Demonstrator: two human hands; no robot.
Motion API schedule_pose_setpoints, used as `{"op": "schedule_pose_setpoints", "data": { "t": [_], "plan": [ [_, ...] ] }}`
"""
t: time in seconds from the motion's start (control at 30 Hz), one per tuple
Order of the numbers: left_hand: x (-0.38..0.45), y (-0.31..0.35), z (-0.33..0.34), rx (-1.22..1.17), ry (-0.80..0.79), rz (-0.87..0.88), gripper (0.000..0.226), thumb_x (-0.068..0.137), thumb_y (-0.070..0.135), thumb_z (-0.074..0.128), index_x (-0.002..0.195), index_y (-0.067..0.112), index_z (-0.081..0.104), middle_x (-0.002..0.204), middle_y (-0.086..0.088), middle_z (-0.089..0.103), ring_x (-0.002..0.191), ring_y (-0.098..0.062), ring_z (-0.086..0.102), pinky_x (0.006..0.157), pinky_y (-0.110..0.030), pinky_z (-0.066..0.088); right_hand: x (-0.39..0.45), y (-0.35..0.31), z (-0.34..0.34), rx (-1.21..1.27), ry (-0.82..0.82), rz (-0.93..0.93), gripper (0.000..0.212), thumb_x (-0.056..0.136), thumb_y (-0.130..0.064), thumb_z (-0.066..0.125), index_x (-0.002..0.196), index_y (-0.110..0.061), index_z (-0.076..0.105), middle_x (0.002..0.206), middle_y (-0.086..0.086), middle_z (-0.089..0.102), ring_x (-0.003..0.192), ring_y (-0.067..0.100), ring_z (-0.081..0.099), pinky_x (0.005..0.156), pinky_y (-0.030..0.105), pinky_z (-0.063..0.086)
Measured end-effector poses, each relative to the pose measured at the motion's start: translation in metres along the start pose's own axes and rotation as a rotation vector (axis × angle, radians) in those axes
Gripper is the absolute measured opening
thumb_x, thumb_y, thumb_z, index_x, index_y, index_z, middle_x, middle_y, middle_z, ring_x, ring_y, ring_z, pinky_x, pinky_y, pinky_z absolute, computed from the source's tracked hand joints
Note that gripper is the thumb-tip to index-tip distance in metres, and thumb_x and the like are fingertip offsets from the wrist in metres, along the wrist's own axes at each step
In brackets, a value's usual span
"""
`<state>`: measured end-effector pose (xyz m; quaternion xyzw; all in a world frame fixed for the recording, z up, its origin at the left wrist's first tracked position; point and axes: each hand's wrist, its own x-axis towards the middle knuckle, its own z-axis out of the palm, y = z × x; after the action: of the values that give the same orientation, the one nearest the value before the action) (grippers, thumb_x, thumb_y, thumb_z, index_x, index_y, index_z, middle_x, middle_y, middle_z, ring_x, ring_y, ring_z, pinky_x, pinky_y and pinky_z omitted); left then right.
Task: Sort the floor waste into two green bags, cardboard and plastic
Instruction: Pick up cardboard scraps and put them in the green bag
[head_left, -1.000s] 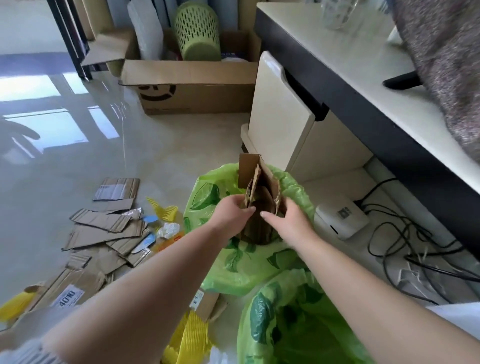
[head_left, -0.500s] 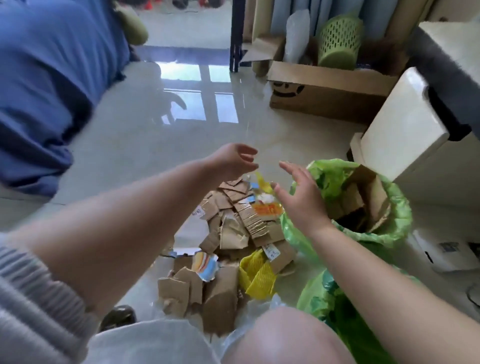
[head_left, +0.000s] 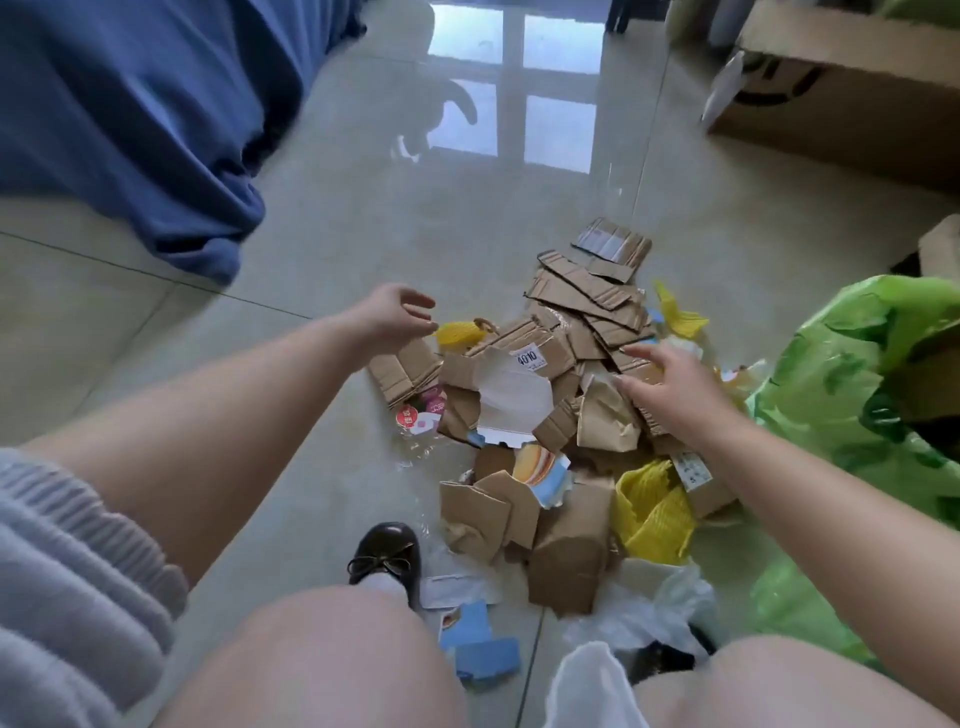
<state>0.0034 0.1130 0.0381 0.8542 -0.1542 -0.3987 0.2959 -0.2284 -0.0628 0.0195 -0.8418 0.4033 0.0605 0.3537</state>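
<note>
Brown cardboard scraps (head_left: 576, 322) lie heaped on the floor in the middle of the scene, mixed with yellow plastic netting (head_left: 654, 512), a clear plastic bag (head_left: 649, 613) near the knees and a few printed wrappers. Both hands hang over the heap with fingers spread and nothing in them: the left hand (head_left: 392, 317) above its left edge, the right hand (head_left: 670, 387) over the crumpled pieces at its right side, probably so each can gather a share of cardboard at once. A green bag (head_left: 852, 374) stands open just right of the heap, near enough to drop pieces in without shifting; brown card seems to show in its mouth. The pale tiled floor (head_left: 363, 218) is glossy and mirrors a window. Blue fabric (head_left: 130, 119) hangs at far left, a large cardboard box (head_left: 852, 98) sits far right, and a black shoe (head_left: 384, 556) rests near the heap.
</note>
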Motion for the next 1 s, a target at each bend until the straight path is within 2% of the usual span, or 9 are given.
{"op": "schedule_pose_setpoints", "data": {
  "t": [0.07,0.17,0.27,0.43,0.53,0.7,0.8,0.9,1.0],
  "plan": [
    [0.007,-0.012,-0.003,-0.086,0.074,-0.020,0.039,0.092,0.011,0.057,0.129,0.007,0.050,0.129,-0.013,0.058,0.096,-0.017,0.052,0.047,-0.013,0.044,0.008,0.006,-0.007,-0.042,-0.005,0.022,0.050,0.084,-0.036,0.065,0.130,-0.021,0.052,0.137,0.006,0.052,0.119,0.024,0.054,0.097,0.036,0.045],
    [0.025,-0.044,-0.006,-0.169,0.169,-0.092,0.039,0.089,0.015,0.060,0.127,0.011,0.052,0.129,-0.010,0.059,0.100,-0.018,0.053,0.068,-0.026,0.044,0.021,0.003,-0.007,-0.115,-0.042,0.003,0.052,0.085,-0.036,0.064,0.133,-0.019,0.051,0.137,0.006,0.052,0.121,0.024,0.053,0.095,0.034,0.044],
    [0.058,-0.070,0.000,-0.212,0.206,-0.214,0.043,0.086,0.021,0.065,0.126,0.014,0.052,0.131,-0.010,0.056,0.114,-0.024,0.053,0.089,-0.034,0.044,0.052,-0.001,0.008,-0.235,-0.102,-0.029,0.053,0.085,-0.035,0.063,0.133,-0.017,0.050,0.138,0.007,0.051,0.126,0.024,0.047,0.100,0.034,0.040],
    [0.104,-0.095,0.011,-0.229,0.289,-0.385,0.059,0.084,0.027,0.067,0.135,0.011,0.042,0.136,-0.014,0.049,0.121,-0.030,0.049,0.101,-0.040,0.043,0.089,-0.028,0.044,-0.425,-0.263,-0.177,0.065,0.082,-0.039,0.066,0.139,-0.021,0.041,0.140,0.004,0.047,0.125,0.022,0.047,0.101,0.035,0.041],
    [0.125,-0.105,0.021,-0.187,0.350,-0.470,0.075,0.078,0.036,0.072,0.139,0.011,0.036,0.141,-0.016,0.042,0.127,-0.033,0.044,0.103,-0.041,0.041,0.101,-0.040,0.076,-0.536,-0.291,-0.248,0.077,0.077,-0.048,0.068,0.141,-0.024,0.032,0.137,0.006,0.046,0.124,0.025,0.046,0.098,0.039,0.044],
    [0.144,-0.106,0.033,-0.193,0.467,-0.571,0.086,0.073,0.035,0.077,0.138,0.011,0.027,0.142,-0.019,0.030,0.128,-0.037,0.041,0.103,-0.043,0.038,0.112,-0.039,0.111,-0.710,-0.147,-0.305,0.086,0.070,-0.058,0.069,0.138,-0.022,0.029,0.131,0.006,0.045,0.120,0.027,0.045,0.097,0.039,0.039],
    [0.153,-0.109,0.035,-0.305,0.512,-0.528,0.080,0.070,0.026,0.080,0.132,0.008,0.033,0.137,-0.016,0.045,0.123,-0.033,0.049,0.102,-0.041,0.043,0.115,-0.037,0.117,-0.634,-0.147,-0.282,0.070,0.072,-0.052,0.070,0.128,-0.024,0.038,0.124,0.001,0.051,0.116,0.024,0.049,0.093,0.040,0.037],
    [0.153,-0.110,0.032,-0.540,0.540,-0.451,0.051,0.071,0.017,0.079,0.117,0.010,0.056,0.118,-0.010,0.064,0.104,-0.027,0.063,0.090,-0.038,0.053,0.118,-0.034,0.113,-0.545,-0.235,-0.274,0.044,0.076,-0.046,0.068,0.108,-0.020,0.054,0.109,0.002,0.058,0.106,0.025,0.055,0.085,0.039,0.040],
    [0.145,-0.100,0.019,-0.602,0.519,-0.338,0.033,0.080,0.017,0.071,0.111,0.012,0.061,0.103,-0.003,0.066,0.085,-0.019,0.064,0.075,-0.029,0.054,0.118,-0.036,0.096,-0.234,-0.369,-0.205,0.026,0.078,-0.036,0.070,0.096,-0.018,0.065,0.095,0.000,0.063,0.095,0.021,0.058,0.076,0.033,0.046]
  ]
}}
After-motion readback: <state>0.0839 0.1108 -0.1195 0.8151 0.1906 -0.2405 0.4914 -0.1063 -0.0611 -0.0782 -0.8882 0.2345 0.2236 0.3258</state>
